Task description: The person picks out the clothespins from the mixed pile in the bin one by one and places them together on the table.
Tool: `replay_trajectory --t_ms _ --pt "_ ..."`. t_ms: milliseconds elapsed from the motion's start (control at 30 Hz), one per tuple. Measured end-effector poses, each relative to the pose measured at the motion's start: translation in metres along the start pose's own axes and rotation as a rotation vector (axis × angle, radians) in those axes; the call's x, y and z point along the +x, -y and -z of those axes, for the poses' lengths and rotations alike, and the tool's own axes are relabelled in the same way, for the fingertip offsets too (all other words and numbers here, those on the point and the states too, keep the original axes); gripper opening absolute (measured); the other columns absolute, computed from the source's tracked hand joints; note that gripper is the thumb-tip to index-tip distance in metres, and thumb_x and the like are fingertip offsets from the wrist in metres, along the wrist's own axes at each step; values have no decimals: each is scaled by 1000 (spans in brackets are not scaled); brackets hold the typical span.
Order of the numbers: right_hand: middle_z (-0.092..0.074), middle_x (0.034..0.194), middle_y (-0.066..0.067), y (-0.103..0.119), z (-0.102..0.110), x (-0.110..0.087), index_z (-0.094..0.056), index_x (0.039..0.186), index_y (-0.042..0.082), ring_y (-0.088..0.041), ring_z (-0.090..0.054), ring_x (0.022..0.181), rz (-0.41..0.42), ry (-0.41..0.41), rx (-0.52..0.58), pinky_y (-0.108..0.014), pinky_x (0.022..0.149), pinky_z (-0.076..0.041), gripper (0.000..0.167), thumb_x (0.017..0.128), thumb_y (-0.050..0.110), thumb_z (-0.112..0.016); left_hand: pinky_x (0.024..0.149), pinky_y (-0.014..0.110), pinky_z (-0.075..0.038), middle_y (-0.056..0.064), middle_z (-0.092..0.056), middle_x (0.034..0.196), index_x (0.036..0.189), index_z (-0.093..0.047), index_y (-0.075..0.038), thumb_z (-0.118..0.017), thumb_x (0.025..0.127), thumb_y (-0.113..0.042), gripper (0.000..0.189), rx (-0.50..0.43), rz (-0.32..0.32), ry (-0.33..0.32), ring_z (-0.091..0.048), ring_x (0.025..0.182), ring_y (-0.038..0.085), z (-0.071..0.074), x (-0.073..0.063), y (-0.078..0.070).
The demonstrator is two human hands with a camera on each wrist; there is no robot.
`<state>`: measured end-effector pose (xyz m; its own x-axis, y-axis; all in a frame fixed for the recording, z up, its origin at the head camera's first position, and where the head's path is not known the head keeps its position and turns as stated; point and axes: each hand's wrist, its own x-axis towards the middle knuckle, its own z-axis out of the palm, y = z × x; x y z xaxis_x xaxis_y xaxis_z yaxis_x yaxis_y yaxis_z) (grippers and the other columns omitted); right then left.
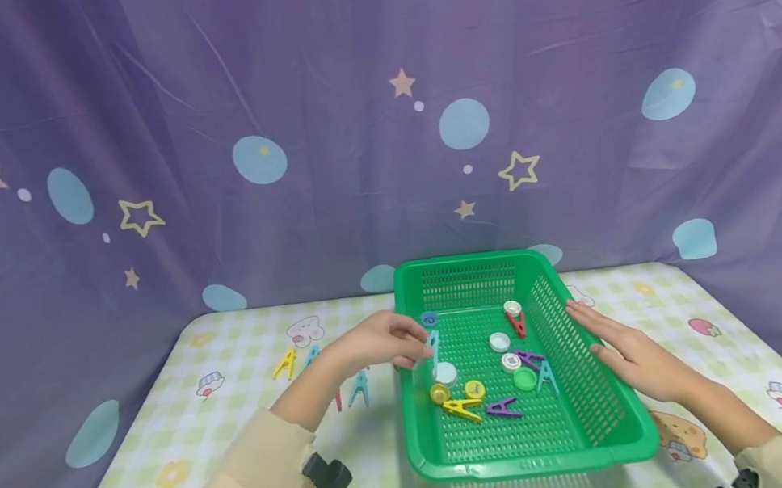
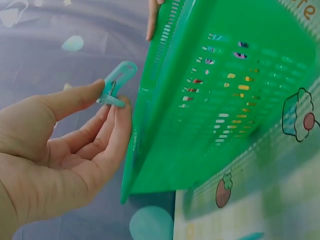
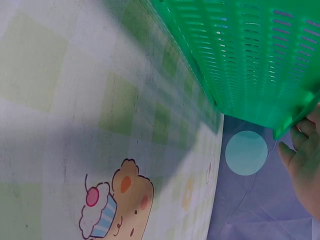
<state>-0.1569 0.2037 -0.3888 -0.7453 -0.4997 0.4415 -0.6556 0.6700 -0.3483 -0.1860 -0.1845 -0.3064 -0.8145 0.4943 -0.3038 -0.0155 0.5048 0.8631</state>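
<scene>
My left hand [image 1: 390,340] pinches a light blue clothespin [image 2: 117,82] between thumb and fingers, over the left rim of a green basket [image 1: 535,464]. In the left wrist view the clothespin stands beside the basket's outer wall. My right hand [image 1: 632,357] rests on the basket's right rim with its fingers extended. Inside the basket lie a red clothespin [image 1: 518,324], a yellow clothespin [image 1: 463,409], purple ones and another light blue clothespin [image 1: 546,377]. Several bottle caps lie among them, including a green cap [image 1: 525,378] and a blue cap [image 1: 429,319].
On the checked tablecloth [image 1: 201,430] left of the basket lie a yellow clothespin [image 1: 285,363], a light blue clothespin [image 1: 358,389] and others partly hidden by my left arm. A purple curtain [image 1: 359,223] hangs behind the table.
</scene>
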Motion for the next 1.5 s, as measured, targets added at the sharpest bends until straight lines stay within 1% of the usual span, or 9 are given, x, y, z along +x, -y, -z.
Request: replay_trajectory --t_ms 67,267,367,433,600,833,1067,1300,1500 --pt "-35 154 -19 0 0 0 -34 148 3 14 -6 142 -3 0 -1 4 107 -8 53 96 7 -48 87 34 -57 12 -68 113 123 -59 0 -68 88 -18 41 -25 -7 -4 -68 89 14 4 -4 5" --pt "-34 154 -20 0 -1 -1 -34 148 5 15 -6 142 -22 13 2 5 106 -7 53 97 8 -47 95 37 -55 14 -64 122 127 -56 1 -68 89 -21 46 -81 -2 -65 -67 102 18 17 -16 26" --pt "-34 155 -19 0 -1 -2 -33 149 5 15 -5 142 -32 20 5 5 106 -7 54 97 8 -47 99 39 -53 15 -62 125 130 -53 2 -67 89 -22 49 -106 -9 -74 -66 107 21 24 -23 38" --pt "-33 154 -20 0 -1 -2 -33 149 5 16 -5 141 -33 21 6 5 106 -7 53 97 8 -46 100 39 -52 15 -61 126 131 -52 2 -66 90 -24 51 -98 -13 -74 -65 109 21 29 -28 44" --pt "-33 155 -19 -2 -1 -3 -33 149 5 14 -5 142 -34 22 1 5 106 -7 53 97 8 -46 101 40 -51 19 -62 127 132 -50 5 -65 91 -25 53 -86 -13 -88 -64 113 25 38 -36 62" --pt "-34 154 -20 -2 -1 -3 -33 149 5 15 -5 142 -40 26 -1 5 107 -7 53 97 8 -47 99 38 -53 26 -58 130 134 -44 11 -64 92 -21 57 -120 16 -97 -62 115 26 48 -45 84" --pt "-33 155 -19 1 1 -1 -33 149 5 14 -6 142 -21 19 1 4 107 -8 53 97 8 -47 102 41 -51 28 -54 133 135 -42 13 -63 93 -20 58 -102 62 -134 -57 122 37 58 -52 107" --pt "-34 154 -20 -1 1 0 -33 149 4 15 -6 142 -18 14 1 5 107 -8 54 97 7 -47 96 41 -54 30 -54 130 132 -45 15 -64 91 -17 55 -56 138 -194 -61 115 37 65 -56 125" --pt "-34 154 -21 -4 -1 0 -33 148 3 14 -6 142 -14 14 3 4 107 -8 54 97 6 -47 85 37 -58 28 -60 121 126 -51 16 -64 91 -15 49 63 185 -256 -68 96 27 68 -56 134"
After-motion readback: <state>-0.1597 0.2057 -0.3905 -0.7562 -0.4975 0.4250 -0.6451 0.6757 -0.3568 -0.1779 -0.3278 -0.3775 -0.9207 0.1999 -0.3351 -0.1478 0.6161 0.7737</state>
